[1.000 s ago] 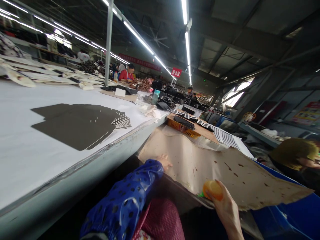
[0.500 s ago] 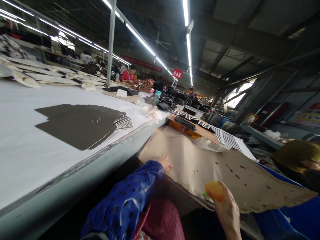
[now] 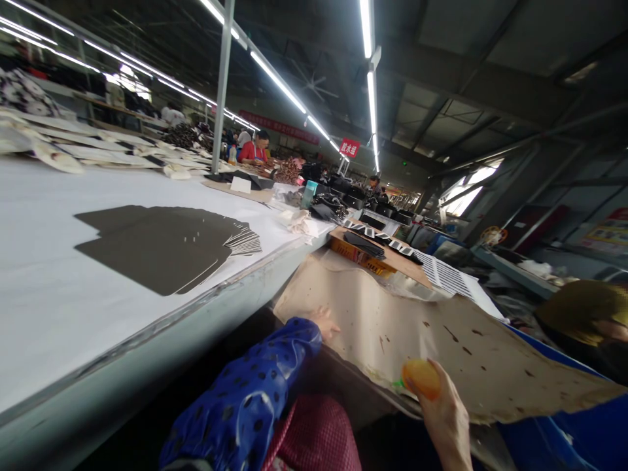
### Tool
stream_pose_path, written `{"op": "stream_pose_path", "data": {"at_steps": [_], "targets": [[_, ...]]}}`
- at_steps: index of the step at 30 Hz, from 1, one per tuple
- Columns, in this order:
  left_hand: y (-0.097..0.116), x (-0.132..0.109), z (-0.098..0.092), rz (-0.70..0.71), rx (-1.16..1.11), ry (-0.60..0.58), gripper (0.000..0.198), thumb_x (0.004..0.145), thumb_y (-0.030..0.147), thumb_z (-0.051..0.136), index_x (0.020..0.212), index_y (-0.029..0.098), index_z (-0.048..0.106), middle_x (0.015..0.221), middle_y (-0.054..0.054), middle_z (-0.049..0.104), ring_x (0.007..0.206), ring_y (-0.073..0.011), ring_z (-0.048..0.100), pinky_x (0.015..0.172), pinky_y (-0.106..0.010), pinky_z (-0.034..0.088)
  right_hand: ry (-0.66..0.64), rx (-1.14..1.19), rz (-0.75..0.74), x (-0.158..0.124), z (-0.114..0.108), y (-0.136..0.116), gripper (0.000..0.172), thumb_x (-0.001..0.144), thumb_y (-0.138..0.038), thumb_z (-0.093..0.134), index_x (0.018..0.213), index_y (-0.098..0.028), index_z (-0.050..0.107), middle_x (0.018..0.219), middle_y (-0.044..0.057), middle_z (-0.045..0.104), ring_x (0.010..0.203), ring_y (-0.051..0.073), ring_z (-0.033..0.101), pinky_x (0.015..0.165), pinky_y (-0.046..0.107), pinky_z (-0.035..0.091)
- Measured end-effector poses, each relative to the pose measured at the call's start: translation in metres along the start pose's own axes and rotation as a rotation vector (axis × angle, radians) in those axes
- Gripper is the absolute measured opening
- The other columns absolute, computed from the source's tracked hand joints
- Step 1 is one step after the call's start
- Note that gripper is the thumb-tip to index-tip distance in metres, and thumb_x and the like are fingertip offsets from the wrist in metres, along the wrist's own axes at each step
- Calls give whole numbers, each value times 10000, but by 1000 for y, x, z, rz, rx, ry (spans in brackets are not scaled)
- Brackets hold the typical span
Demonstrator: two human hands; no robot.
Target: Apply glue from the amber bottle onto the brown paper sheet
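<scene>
My left hand [image 3: 324, 324], below a blue dotted sleeve [image 3: 245, 386], lies with fingers spread on the near left part of a stained beige sheet [image 3: 407, 314]. My right hand [image 3: 444, 409] is wrapped round an orange bottle [image 3: 420, 378] with a green tip, held over the sheet's near edge. The tip points left, close to the edge. On the white table [image 3: 44, 314] at the left lies a fanned stack of dark grey pieces [image 3: 157, 242].
Past the sheet, a brown board [image 3: 407, 265] carries black pieces, beside a striped panel [image 3: 444, 271]. A teal cup [image 3: 309, 194] stands at the table's far end. A person in red [image 3: 252, 150] sits farther back; another person's covered head [image 3: 579, 311] is at the right.
The view has shifted very slightly. Both hands keep nearly the same places, and the orange bottle is still in my right hand, tilted a little differently.
</scene>
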State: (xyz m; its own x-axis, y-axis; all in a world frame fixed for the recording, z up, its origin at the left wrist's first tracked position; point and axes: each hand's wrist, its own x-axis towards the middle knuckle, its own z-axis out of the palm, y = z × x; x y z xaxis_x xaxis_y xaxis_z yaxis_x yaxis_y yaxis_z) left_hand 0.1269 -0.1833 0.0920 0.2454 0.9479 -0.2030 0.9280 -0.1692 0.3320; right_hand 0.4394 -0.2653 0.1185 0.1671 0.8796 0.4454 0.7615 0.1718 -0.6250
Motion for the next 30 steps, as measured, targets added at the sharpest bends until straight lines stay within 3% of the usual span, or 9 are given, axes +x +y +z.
{"op": "stream_pose_path", "data": {"at_steps": [4,7,9,12,14,17,20,23,30], "targets": [[-4,4,5,8,-5,18,497,884,363,579,1355,217,515,1576,-103,222,1459,-367,156,1157,-605,210,92,-3,61,1,-6,12,920,585,-780,611,1300,-204,569,1081,134,663,987,384,619,844,513,484],[-4,4,5,13,4,23,505,885,370,581,1358,208,511,1571,-111,234,1456,-370,169,1149,-614,227,49,54,124,-3,1,9,889,630,-783,608,1337,-247,539,925,82,672,901,340,640,792,475,500],[-4,2,4,13,9,23,512,892,372,571,1372,210,499,1585,-108,211,1461,-367,164,1153,-612,225,17,45,96,-4,6,3,917,628,-804,576,1331,-217,541,973,98,674,914,335,636,805,466,501],[-3,0,2,13,10,15,513,889,363,576,1375,217,501,1597,-100,193,1462,-354,177,1161,-599,223,119,10,-1,-5,13,-11,939,622,-818,537,1319,-189,553,1147,139,642,1012,362,604,851,476,489],[-3,-1,1,18,12,14,510,880,352,585,1368,222,513,1593,-98,208,1457,-350,192,1158,-590,231,140,77,34,-6,21,-25,915,629,-800,572,1333,-216,549,1072,112,661,956,339,618,824,462,496],[-5,2,1,30,21,18,503,870,341,588,1361,247,528,1582,-91,235,1456,-360,191,1147,-589,245,10,222,57,-8,45,-50,893,627,-743,649,1337,-212,545,970,79,672,874,294,630,806,435,499],[-11,3,1,46,31,24,456,891,332,545,1346,301,545,1570,-69,262,1438,-357,236,1126,-591,274,-125,266,-36,-10,74,-73,899,622,-714,655,1330,-171,538,1100,107,654,943,294,620,856,421,483],[-21,1,0,84,34,54,403,918,300,501,1314,295,575,1472,-71,395,1364,-307,356,1092,-530,346,-199,261,-73,-9,89,-85,885,651,-724,611,1332,-166,526,1153,112,634,992,288,609,886,402,467],[-39,5,0,142,2,97,315,933,230,515,1231,213,616,1330,-78,536,1216,-231,504,1052,-477,419,-126,123,-108,3,57,-64,850,651,-683,606,1308,-148,553,1187,146,620,1048,324,588,934,439,445]]}}
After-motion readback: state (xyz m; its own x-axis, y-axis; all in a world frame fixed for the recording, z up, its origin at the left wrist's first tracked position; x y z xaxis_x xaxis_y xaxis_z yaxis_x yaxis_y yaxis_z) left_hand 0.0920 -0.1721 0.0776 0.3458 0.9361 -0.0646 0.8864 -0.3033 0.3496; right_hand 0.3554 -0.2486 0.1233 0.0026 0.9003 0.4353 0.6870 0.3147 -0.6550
